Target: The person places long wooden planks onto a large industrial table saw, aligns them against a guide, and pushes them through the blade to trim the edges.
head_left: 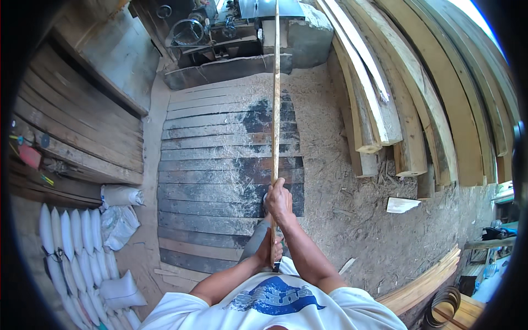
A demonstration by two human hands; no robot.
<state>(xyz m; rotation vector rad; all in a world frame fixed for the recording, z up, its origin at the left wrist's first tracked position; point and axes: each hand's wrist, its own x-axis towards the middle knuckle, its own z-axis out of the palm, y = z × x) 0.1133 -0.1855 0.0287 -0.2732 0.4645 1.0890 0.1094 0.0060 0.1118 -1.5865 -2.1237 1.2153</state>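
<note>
A long, thin wooden strip runs straight out from my waist toward the machine at the far side. My right hand is closed round it at about arm's length. Close to my body, my left hand grips the strip near its near end, with the fingers partly hidden behind the wood. Below the strip lies a floor of dark planks strewn with shavings. The strip's far end passes over the machine's blue-grey metal top.
Long timber beams are stacked along the right. A machine with a handwheel stands at the far side. White filled sacks are piled at the lower left. Wooden boards line the left. A coiled metal band lies at the lower right.
</note>
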